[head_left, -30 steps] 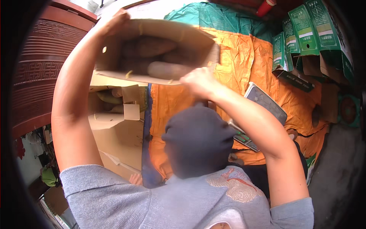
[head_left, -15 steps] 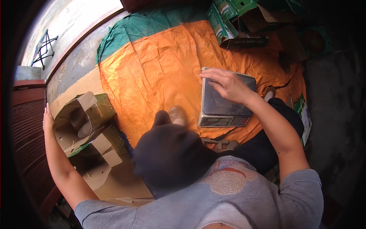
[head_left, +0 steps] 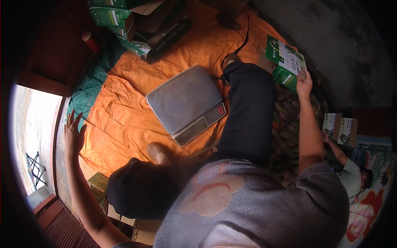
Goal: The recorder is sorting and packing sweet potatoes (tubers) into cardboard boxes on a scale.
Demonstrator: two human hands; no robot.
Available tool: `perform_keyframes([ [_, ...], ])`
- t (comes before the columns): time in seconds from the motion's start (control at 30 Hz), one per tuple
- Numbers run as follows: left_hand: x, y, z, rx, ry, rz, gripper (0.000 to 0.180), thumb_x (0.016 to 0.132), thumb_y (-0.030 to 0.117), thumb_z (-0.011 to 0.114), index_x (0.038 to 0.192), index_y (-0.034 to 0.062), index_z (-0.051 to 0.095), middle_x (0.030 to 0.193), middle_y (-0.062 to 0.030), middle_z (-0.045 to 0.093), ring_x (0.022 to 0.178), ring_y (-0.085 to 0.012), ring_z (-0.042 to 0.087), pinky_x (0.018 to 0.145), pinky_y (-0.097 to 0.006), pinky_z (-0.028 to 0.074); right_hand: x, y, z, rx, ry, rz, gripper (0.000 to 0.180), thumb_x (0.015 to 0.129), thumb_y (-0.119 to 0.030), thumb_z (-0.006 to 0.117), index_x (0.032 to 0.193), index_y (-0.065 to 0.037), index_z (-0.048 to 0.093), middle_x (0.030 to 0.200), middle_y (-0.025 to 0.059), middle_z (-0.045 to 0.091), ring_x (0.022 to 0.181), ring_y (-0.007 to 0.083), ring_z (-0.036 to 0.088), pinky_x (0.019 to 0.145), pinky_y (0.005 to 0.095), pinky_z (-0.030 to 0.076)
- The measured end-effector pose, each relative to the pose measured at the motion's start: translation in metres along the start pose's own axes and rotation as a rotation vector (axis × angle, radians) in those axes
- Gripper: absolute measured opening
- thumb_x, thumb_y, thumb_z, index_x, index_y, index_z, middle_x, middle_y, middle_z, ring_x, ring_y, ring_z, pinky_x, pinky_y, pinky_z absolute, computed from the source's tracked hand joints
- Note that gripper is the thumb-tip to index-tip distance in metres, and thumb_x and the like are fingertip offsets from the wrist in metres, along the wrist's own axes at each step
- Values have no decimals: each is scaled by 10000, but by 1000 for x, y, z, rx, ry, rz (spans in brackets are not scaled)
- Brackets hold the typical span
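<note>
My right hand (head_left: pixel 304 86) reaches out at the right, its fingers closed on the near edge of a green and white cardboard box (head_left: pixel 288 60). A cord handle shows on the box. Out to the left, my left hand (head_left: pixel 73 134) is open with its fingers spread and nothing in it. Between my hands a digital bench scale (head_left: pixel 184 99) rests on the orange tarp (head_left: pixel 132 91); its grey platter carries nothing. The scale's display and red keys face toward me.
Oblong produce (head_left: pixel 287 124) lies heaped beside my right leg. Green cartons (head_left: pixel 111 16) stand at the far left, near a red bottle (head_left: pixel 89 40). Brown boxes (head_left: pixel 98 185) sit below my left arm. At the far right another person (head_left: pixel 349 173) touches boxes (head_left: pixel 338 128).
My view has turned to the right. My right hand has left the scale and taken hold of the green and white box. My left hand has come away from the brown box.
</note>
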State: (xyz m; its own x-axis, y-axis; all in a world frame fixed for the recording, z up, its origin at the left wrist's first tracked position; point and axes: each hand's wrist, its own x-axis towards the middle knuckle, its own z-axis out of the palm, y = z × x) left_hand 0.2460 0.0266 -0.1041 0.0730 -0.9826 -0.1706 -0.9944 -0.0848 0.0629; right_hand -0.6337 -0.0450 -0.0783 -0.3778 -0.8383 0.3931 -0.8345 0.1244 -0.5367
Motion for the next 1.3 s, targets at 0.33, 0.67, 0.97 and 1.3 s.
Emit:
perform_keyframes([
  [0.33,35,265,-113,36,97,304,471,974,238,613,1433,195,518,1574,-112,361,1473,-339,293,1187,-559,225,-42,175,56,121,-12,620,439,879,-95,670,1301,-9,582,1243,145,665,1028,263,683,878,370,526],
  [0.67,38,354,-102,-158,96,331,479,936,179,664,1402,163,556,1554,-105,397,1450,-326,341,1182,-481,299,68,99,140,-572,-490,740,735,836,-697,590,1309,-135,615,1339,133,616,1251,320,584,1034,468,464],
  [0.97,53,338,-71,-339,170,220,379,927,128,663,1304,103,636,1450,-144,520,1316,-343,519,1091,-446,438,108,127,126,-696,-250,595,413,904,-409,555,1207,-151,665,1265,156,655,1167,377,624,974,479,506],
  [1.3,41,323,-80,-393,259,197,337,920,139,665,1254,95,668,1415,-136,556,1246,-340,577,1039,-424,476,278,64,-42,-547,4,168,392,963,-280,505,1282,-96,638,1242,176,664,1162,362,628,974,432,488],
])
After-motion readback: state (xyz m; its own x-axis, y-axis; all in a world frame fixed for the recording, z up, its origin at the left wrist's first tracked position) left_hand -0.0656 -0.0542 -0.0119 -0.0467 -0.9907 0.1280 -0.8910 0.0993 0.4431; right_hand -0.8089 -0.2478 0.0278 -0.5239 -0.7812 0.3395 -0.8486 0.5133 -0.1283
